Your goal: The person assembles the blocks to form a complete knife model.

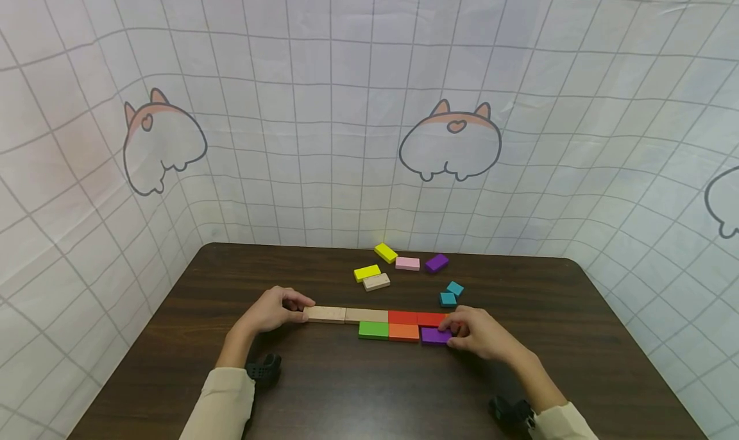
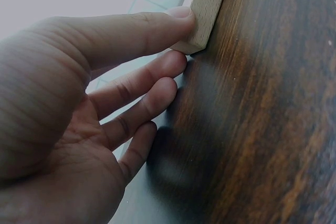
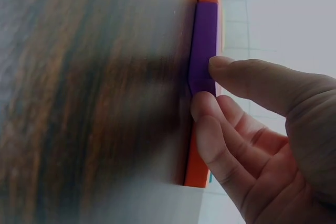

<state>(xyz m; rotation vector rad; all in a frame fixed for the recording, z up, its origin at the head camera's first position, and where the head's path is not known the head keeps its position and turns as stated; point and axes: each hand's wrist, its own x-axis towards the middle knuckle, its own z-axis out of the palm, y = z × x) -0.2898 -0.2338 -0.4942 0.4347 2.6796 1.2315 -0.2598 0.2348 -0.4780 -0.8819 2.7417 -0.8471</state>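
Note:
A plain wooden block (image 1: 325, 314) forms the left end of a back row lying on the table. My left hand (image 1: 270, 310) pinches its outer end; in the left wrist view the thumb lies on the block's side. To its right come another plain wooden block (image 1: 366, 316) and two red blocks (image 1: 402, 317). In front lie a green block (image 1: 373, 330) and an orange block (image 1: 403, 333), touching. My right hand (image 1: 485, 335) holds a purple block (image 1: 434, 337) by its right end, a thin gap from the orange one. An orange block (image 3: 196, 167) extends behind these fingers.
Farther back on the dark table (image 1: 369, 395) lie loose blocks: two yellow (image 1: 385, 253), one pink (image 1: 407, 263), one purple (image 1: 437, 263) and one plain wooden (image 1: 376, 282). Two small teal blocks (image 1: 448, 299) sit just behind the row's right part. A gridded white curtain (image 1: 346, 138) surrounds the table.

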